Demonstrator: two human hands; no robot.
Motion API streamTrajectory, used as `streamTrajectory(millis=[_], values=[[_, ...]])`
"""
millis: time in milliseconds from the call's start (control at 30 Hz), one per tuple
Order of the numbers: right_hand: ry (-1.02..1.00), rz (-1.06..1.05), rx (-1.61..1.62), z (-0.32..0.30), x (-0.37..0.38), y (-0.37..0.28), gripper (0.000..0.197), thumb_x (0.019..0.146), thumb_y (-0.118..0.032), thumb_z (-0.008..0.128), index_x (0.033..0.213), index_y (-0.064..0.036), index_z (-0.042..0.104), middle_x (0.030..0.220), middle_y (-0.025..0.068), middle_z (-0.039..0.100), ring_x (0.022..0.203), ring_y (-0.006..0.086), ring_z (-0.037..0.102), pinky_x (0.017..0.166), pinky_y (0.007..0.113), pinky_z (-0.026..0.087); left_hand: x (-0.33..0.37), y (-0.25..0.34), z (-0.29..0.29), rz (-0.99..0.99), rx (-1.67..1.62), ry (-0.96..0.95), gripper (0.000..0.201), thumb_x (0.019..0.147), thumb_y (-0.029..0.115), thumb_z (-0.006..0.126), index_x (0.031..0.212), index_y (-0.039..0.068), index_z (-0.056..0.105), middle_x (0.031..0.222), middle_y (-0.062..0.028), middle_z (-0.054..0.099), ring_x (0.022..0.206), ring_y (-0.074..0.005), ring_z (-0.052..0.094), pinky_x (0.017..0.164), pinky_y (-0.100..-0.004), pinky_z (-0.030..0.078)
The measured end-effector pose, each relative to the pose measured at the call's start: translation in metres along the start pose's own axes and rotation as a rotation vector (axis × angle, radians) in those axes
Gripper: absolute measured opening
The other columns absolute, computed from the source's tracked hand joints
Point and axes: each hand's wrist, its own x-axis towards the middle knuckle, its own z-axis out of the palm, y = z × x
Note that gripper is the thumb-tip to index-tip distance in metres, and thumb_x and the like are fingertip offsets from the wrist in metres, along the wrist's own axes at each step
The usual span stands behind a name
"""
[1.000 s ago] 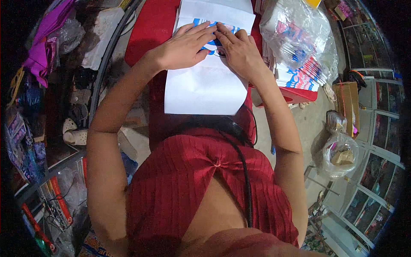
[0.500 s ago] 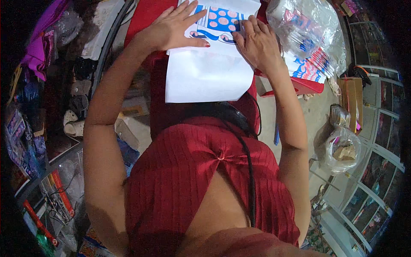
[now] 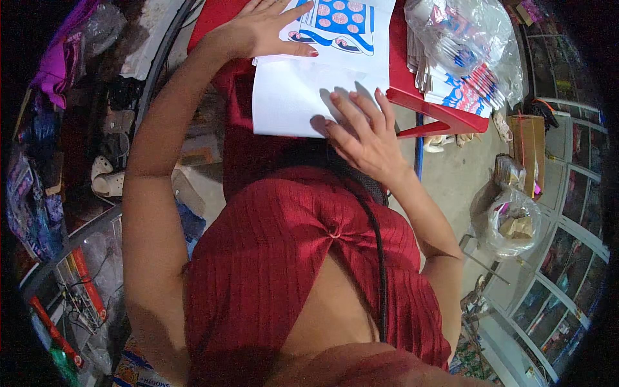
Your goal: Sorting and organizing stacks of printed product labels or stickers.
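A white paper sheet [image 3: 290,97] printed in blue and pink at its far half lies over the red table in front of me. My left hand [image 3: 267,33] rests flat on the far left part of the sheet, fingers spread beside the print. My right hand [image 3: 367,135] is at the near right corner, fingers apart and bent a little, hovering over or lightly touching the paper; I cannot tell which. Neither hand grips anything. Under the sheet's left edge, the edges of more paper show slightly.
On the right of the red table [image 3: 438,111] lies a stack of printed papers [image 3: 464,97] beneath a clear plastic bag [image 3: 464,39]. Farther right stand a cardboard box [image 3: 525,151] and an open clear bag [image 3: 516,222] on the floor. White clogs [image 3: 108,180] sit at left.
My right hand has come off the printed area, moving toward me to the sheet's near right corner. My left hand stays flat on the paper. The view has shifted slightly.
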Motion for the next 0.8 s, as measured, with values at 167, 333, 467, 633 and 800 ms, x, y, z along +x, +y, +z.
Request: streamTrajectory(millis=[167, 333, 467, 633, 800], values=[[-0.015, 0.094, 0.092, -0.013, -0.007, -0.013, 0.038, 0.079, -0.024, 0.070, 0.114, -0.0153, 0.058, 0.140, 0.0059, 0.055, 0.121, 0.0228, 0.054, 0.112, 0.052, 0.031, -0.002, 0.001, 0.000, 0.011, -0.034, 0.008, 0.113, 0.081, 0.083, 0.048, 0.159, 0.010, 0.014, 0.164, -0.0238, 0.000, 0.152, -0.0376, -0.005, 0.123, -0.0488, 0.001], [0.023, 0.042, 0.058, -0.036, 0.006, -0.004, 0.024, 0.079, -0.017, 0.067, 0.102, -0.0095, 0.066, 0.124, 0.0065, 0.065, 0.106, 0.0205, 0.061, 0.107, 0.049, 0.038, -0.003, 0.001, -0.001, 0.010, -0.048, 0.007, 0.112, 0.082, 0.082, 0.048, 0.159, 0.009, 0.015, 0.164, -0.0247, 0.001, 0.152, -0.0389, -0.005, 0.123, -0.0494, 0.001], [0.085, 0.120, 0.150, -0.052, 0.025, 0.009, 0.022, 0.078, -0.012, 0.070, 0.100, -0.0069, 0.067, 0.107, 0.0052, 0.069, 0.095, 0.0217, 0.062, 0.098, 0.047, 0.044, -0.005, 0.000, -0.001, 0.031, -0.103, 0.019, 0.112, 0.081, 0.082, 0.049, 0.159, 0.008, 0.015, 0.164, -0.0255, 0.001, 0.152, -0.0403, -0.005, 0.123, -0.0502, 0.001], [0.012, 0.319, 0.272, -0.055, 0.049, 0.043, 0.020, 0.082, -0.013, 0.074, 0.098, -0.0034, 0.066, 0.096, 0.0098, 0.069, 0.092, 0.0273, 0.064, 0.088, 0.041, 0.047, 0.003, -0.009, 0.010, 0.041, -0.066, 0.016, 0.111, 0.083, 0.080, 0.050, 0.159, 0.008, 0.013, 0.164, -0.0257, -0.002, 0.152, -0.0402, -0.008, 0.123, -0.0500, 0.001], [0.103, 0.637, 0.640, -0.002, 0.081, 0.104, 0.019, 0.085, -0.019, 0.075, 0.091, -0.0012, 0.069, 0.089, 0.0136, 0.069, 0.084, 0.0343, 0.065, 0.078, 0.043, 0.051, 0.008, -0.021, 0.041, 0.087, 0.356, 0.290, 0.090, 0.087, 0.059, 0.063, 0.157, 0.016, 0.026, 0.165, -0.0139, 0.012, 0.153, -0.0304, 0.009, 0.123, -0.0468, 0.015]])
